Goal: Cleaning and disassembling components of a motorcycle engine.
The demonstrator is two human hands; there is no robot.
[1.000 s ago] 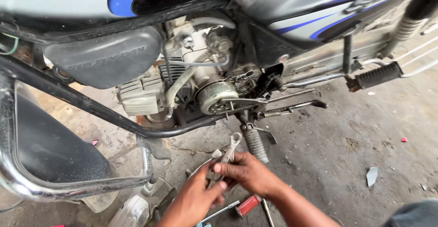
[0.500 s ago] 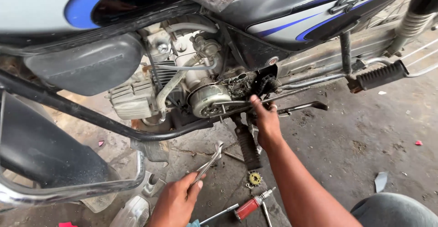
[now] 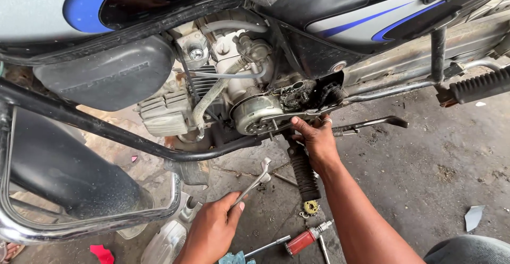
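Note:
A motorcycle stands in front of me with its engine (image 3: 228,94) exposed. My right hand (image 3: 317,139) reaches up to the open side of the engine case (image 3: 303,96), fingers pressing on the metal just below a round silver cover (image 3: 255,114). My left hand (image 3: 212,232) is lower down, gripping a silver lever-shaped metal part (image 3: 255,179) that points up towards the engine. A black rubber footrest (image 3: 304,173) hangs beside my right wrist.
A red-handled screwdriver (image 3: 300,241) and a small brass ring (image 3: 311,206) lie on the grey concrete floor. A black crash-guard bar (image 3: 122,134) crosses the left. The side stand (image 3: 372,123) and a second footrest (image 3: 478,86) stick out at right.
My right hand left the left hand near the floor and rose to the engine case. The left hand keeps the silver lever. The camera has moved closer.

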